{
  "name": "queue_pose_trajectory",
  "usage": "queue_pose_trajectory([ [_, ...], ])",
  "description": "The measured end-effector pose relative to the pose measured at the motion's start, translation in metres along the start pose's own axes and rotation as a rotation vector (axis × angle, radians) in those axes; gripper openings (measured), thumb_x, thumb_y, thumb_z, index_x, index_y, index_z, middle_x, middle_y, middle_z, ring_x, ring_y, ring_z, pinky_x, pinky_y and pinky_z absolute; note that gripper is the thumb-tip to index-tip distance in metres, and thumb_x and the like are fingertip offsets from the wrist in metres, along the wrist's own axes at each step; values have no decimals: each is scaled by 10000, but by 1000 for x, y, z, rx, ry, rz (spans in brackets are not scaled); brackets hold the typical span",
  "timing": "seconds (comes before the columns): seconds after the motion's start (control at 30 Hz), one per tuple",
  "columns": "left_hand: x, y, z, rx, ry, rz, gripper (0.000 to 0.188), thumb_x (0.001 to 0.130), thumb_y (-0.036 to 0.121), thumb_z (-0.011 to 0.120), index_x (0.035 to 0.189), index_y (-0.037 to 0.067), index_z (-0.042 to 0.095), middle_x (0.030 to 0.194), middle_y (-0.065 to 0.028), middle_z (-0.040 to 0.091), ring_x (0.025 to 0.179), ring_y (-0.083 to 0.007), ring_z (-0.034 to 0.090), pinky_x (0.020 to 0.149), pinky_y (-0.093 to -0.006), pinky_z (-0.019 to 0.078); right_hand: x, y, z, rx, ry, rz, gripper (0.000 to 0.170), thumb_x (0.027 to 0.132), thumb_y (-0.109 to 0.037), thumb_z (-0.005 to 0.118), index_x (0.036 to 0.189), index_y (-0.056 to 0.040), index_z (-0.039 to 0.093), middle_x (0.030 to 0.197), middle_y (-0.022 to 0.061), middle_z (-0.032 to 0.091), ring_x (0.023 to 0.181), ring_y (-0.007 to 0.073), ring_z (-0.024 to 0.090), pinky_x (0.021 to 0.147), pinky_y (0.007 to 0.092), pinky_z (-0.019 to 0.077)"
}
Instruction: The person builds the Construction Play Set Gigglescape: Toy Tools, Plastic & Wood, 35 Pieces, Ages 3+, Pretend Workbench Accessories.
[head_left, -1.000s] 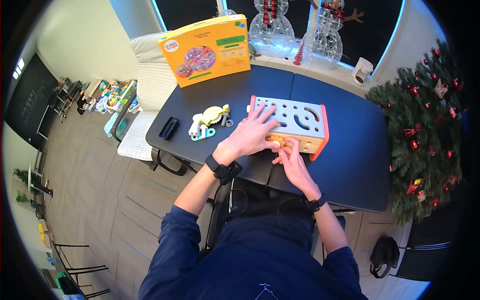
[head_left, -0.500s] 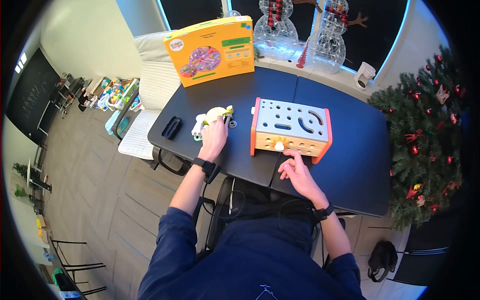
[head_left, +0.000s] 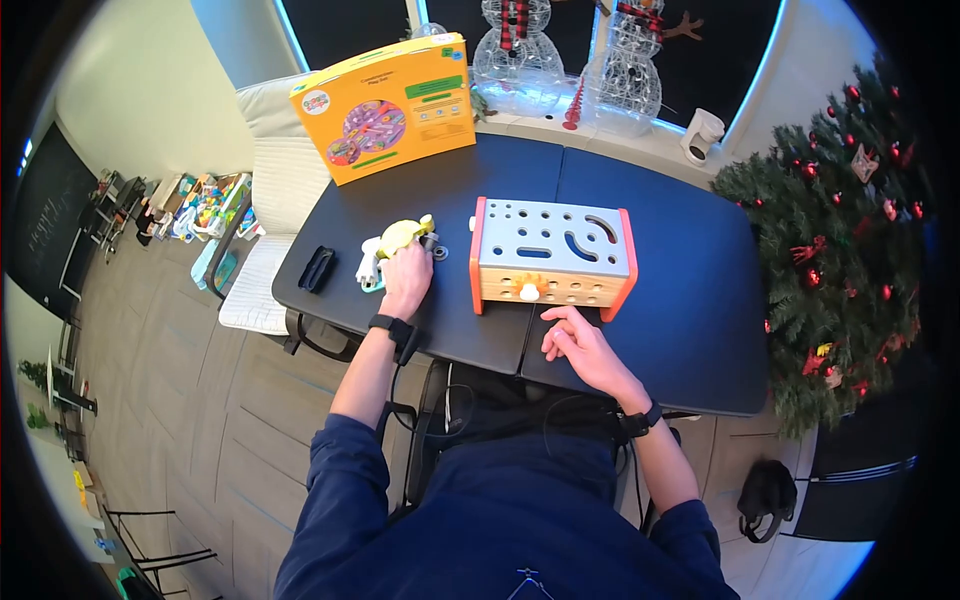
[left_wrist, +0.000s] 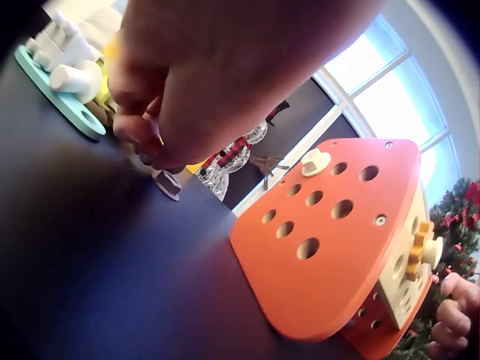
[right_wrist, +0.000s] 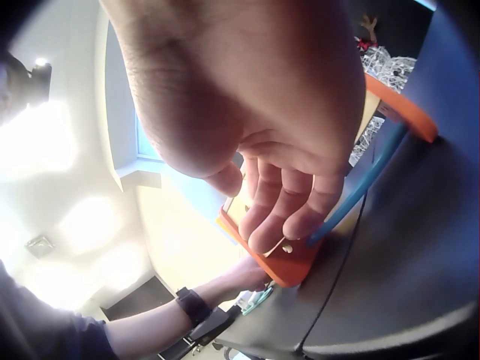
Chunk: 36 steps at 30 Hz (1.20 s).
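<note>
My left hand [head_left: 408, 280] reaches down into a small pile of toy parts, its fingers bent close over a grey piece [left_wrist: 168, 184]; I cannot tell whether they pinch it. Beside those fingers lie a yellow toy part [head_left: 402, 235], white pieces [head_left: 369, 262] and a turquoise plate with holes [left_wrist: 64, 96]. To the right stands a toy workbench [head_left: 555, 240] with a grey slotted top, wooden front and orange-red ends. An orange gear [left_wrist: 416, 255] sits on its front, a white bolt head [head_left: 529, 292] at the centre. Near the front lower edge, my right hand [head_left: 590, 353] hovers with loosely curled fingers, holding nothing.
A grey nut [head_left: 440, 254] lies by the pile. Further left is a black tray-like piece [head_left: 318, 270]. The yellow box [head_left: 385, 110] stands at the table's back left. A decorated Christmas tree [head_left: 835, 250] is at the right, a white chair [head_left: 270, 200] at the left.
My left hand has left the workbench and moved left to the toy parts. The right hand has drawn back from the gear, which stays on the front with the white bolt head showing.
</note>
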<state>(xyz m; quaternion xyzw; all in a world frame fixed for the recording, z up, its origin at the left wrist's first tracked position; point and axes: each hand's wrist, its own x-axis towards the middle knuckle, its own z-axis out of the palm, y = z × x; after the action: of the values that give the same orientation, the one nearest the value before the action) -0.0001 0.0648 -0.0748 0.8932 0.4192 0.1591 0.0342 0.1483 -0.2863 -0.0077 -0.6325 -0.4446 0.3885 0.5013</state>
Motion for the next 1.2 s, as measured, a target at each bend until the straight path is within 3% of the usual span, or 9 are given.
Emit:
queue_pose_trajectory([
  [0.17, -27, 37, -60, -715, 92, -128, 331, 1085, 298, 671, 1143, -24, 719, 725, -98, 706, 644, -175, 673, 606, -356, 516, -5, -12, -6, -12, 22, -53, 250, 1165, -129, 464, 1357, -4, 564, 977, 84, 701, 883, 153, 681, 853, 338, 567],
  [0.23, -53, 67, -87, -816, 146, 1, 223, 1069, 171, 695, 1195, -12, 686, 720, -128, 696, 603, -223, 666, 575, -351, 501, -2, -21, -16, 15, 77, -104, 267, 1170, -139, 458, 1372, -7, 572, 987, 83, 707, 879, 146, 680, 848, 330, 570],
  [0.37, -100, 119, -100, -693, 183, 474, 225, 1032, 189, 737, 1230, 85, 712, 814, -154, 744, 719, -337, 758, 627, -418, 594, -3, -49, -25, 115, 142, -191, 309, 1178, -160, 449, 1418, -12, 575, 1020, 86, 721, 877, 131, 681, 844, 313, 572],
  [0.5, -116, 147, -89, -671, 138, 652, 293, 1016, 169, 743, 1299, 107, 699, 972, -129, 795, 813, -342, 782, 655, -422, 622, -8, -60, -28, -27, 66, -98, 287, 1164, -160, 522, 1392, -6, 601, 1065, 83, 736, 922, 142, 697, 881, 322, 582],
  [0.57, -119, 152, -85, -649, 90, 651, 353, 1025, 174, 731, 1358, 90, 652, 995, -120, 797, 826, -352, 779, 670, -439, 616, -12, -52, -32, -34, 57, -59, 268, 1153, -151, 550, 1370, -5, 609, 1063, 83, 743, 934, 148, 711, 882, 331, 588],
  [0.8, -134, 145, -91, -793, -591, 316, 437, 1081, 202, 623, 1482, 48, 542, 1071, -159, 794, 920, -323, 780, 856, -458, 588, -17, -45, -43, -325, 126, -68, 235, 1117, -110, 599, 1335, -21, 595, 1045, 165, 773, 978, 267, 785, 852, 385, 601],
  [1.0, -141, 130, -72, -786, -754, 310, 410, 1100, 247, 595, 1455, 43, 573, 1071, -161, 791, 1030, -398, 750, 906, -475, 572, -8, -32, -45, -425, 209, -127, 236, 1091, -97, 633, 1308, -19, 586, 1009, 214, 765, 957, 382, 771, 838, 435, 599],
  [1.1, -142, 130, -74, -803, -757, 325, 417, 1100, 235, 592, 1469, 44, 558, 1065, -164, 793, 1026, -389, 755, 912, -467, 572, -6, -30, -45, -467, 246, -89, 310, 1040, -127, 715, 1310, -26, 601, 1076, 209, 758, 1032, 371, 754, 861, 441, 587],
  [1.2, -143, 129, -77, -838, -791, 315, 415, 1100, 223, 589, 1472, 42, 552, 1071, -163, 793, 1029, -383, 757, 923, -467, 570, -7, -36, -42, -919, 339, -286, 421, 958, -182, 809, 1314, -45, 630, 1276, 193, 711, 1221, 342, 683, 972, 437, 545],
])
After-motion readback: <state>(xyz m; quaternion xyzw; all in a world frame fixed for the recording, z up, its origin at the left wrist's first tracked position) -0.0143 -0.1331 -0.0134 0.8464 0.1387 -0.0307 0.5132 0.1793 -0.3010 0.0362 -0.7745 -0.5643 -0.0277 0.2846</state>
